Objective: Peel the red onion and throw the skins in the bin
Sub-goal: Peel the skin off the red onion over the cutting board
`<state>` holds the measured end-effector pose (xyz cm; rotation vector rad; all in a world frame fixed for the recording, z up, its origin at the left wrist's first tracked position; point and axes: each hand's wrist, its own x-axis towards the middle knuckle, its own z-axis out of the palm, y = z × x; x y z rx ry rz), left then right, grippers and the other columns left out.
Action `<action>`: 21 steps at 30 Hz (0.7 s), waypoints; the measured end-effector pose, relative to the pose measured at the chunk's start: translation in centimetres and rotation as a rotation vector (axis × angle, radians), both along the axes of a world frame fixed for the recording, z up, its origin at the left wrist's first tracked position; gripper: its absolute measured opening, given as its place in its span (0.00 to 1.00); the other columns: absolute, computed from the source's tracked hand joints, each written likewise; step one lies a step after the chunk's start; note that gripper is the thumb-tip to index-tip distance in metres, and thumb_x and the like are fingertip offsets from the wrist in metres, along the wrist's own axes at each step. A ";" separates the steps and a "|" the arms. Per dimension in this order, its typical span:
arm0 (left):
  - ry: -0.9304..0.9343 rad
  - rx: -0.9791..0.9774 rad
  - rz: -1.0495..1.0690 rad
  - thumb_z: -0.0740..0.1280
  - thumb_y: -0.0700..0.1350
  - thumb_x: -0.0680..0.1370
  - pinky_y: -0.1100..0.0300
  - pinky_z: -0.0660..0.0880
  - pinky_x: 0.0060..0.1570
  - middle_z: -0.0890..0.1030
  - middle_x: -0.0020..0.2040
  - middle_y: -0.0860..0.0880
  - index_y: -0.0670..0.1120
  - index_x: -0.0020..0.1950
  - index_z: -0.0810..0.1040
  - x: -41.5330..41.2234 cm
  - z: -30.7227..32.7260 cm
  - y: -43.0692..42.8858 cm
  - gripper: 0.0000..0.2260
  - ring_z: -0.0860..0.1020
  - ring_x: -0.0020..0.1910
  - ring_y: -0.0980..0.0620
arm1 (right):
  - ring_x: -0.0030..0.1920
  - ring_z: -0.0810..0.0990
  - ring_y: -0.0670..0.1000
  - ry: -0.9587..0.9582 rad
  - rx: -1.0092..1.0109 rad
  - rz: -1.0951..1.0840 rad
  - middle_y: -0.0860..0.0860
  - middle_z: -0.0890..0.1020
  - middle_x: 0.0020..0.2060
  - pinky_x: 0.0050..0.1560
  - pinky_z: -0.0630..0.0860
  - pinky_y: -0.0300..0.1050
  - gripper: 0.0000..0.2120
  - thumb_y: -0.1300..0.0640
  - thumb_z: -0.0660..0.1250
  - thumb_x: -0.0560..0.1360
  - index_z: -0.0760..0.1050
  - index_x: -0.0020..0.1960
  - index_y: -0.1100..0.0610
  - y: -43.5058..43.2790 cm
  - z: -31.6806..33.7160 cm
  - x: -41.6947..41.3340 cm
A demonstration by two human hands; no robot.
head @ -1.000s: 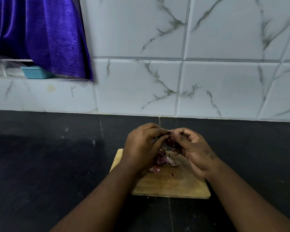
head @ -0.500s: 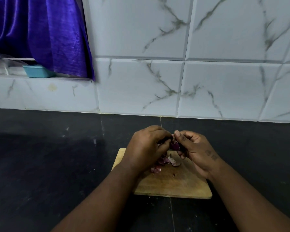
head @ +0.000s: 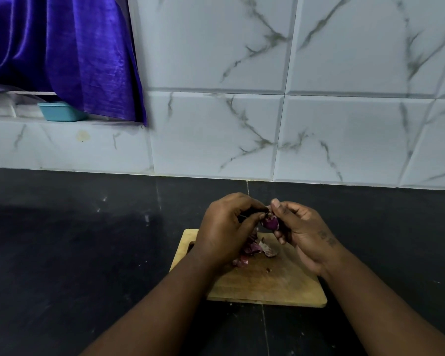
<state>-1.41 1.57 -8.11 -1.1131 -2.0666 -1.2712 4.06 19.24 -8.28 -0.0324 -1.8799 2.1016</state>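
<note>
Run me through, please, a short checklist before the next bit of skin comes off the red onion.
1. Right hand grips the red onion: ok.
2. Left hand pinches at the onion's top: ok.
3. Loose skin caught in that pinch: cannot tell.
4. Shed skins lie gathered on the cutting board: ok.
5. Onion fully peeled: cannot tell, fingers cover it.
6. Bin within reach: cannot tell, none in view.

A home kitchen: marble-look wall tiles (head: 344,47), dark counter (head: 75,240), wooden chopping board (head: 280,286), purple curtain (head: 75,47).
</note>
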 end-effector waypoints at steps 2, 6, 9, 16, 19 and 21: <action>0.026 -0.010 0.015 0.75 0.39 0.78 0.64 0.82 0.49 0.86 0.49 0.54 0.47 0.54 0.88 0.1 0.0 0.0 0.07 0.83 0.48 0.60 | 0.30 0.74 0.48 0.003 0.012 -0.003 0.61 0.78 0.41 0.29 0.71 0.40 0.28 0.46 0.73 0.73 0.78 0.55 0.72 0.0 0.0 0.0; 0.057 -0.032 0.070 0.75 0.40 0.78 0.61 0.82 0.46 0.85 0.48 0.54 0.47 0.53 0.87 0.4 0.1 0.1 0.06 0.82 0.46 0.59 | 0.29 0.74 0.49 0.021 0.035 -0.007 0.62 0.79 0.39 0.28 0.71 0.40 0.26 0.47 0.73 0.72 0.79 0.53 0.71 -0.1 -0.3 -0.1; -0.020 -0.009 0.114 0.73 0.42 0.79 0.57 0.81 0.44 0.84 0.46 0.55 0.48 0.51 0.85 0.6 -0.1 0.5 0.03 0.81 0.45 0.58 | 0.30 0.75 0.49 0.035 0.029 -0.004 0.59 0.82 0.38 0.29 0.72 0.40 0.23 0.48 0.74 0.72 0.80 0.52 0.69 -0.3 -0.3 -0.2; -0.538 0.325 -0.079 0.70 0.36 0.81 0.64 0.81 0.39 0.86 0.40 0.52 0.42 0.48 0.84 0.7 -0.4 1.0 0.05 0.84 0.38 0.59 | 0.36 0.83 0.46 0.052 0.027 -0.002 0.59 0.85 0.45 0.32 0.75 0.39 0.21 0.49 0.73 0.71 0.83 0.55 0.65 -0.4 -0.3 -0.1; -0.597 0.364 -0.150 0.71 0.36 0.81 0.64 0.82 0.41 0.87 0.41 0.51 0.41 0.50 0.84 0.3 -0.5 1.0 0.03 0.84 0.40 0.58 | 0.37 0.83 0.46 0.051 0.000 0.002 0.57 0.86 0.45 0.33 0.75 0.40 0.21 0.49 0.72 0.71 0.82 0.55 0.66 -0.4 -0.2 -0.1; -0.601 0.360 -0.180 0.74 0.38 0.79 0.62 0.83 0.45 0.87 0.45 0.50 0.44 0.53 0.85 0.2 -0.5 1.0 0.04 0.85 0.45 0.57 | 0.39 0.84 0.47 0.054 -0.014 0.009 0.57 0.86 0.45 0.34 0.75 0.41 0.20 0.50 0.72 0.72 0.82 0.55 0.66 -0.3 -0.1 0.0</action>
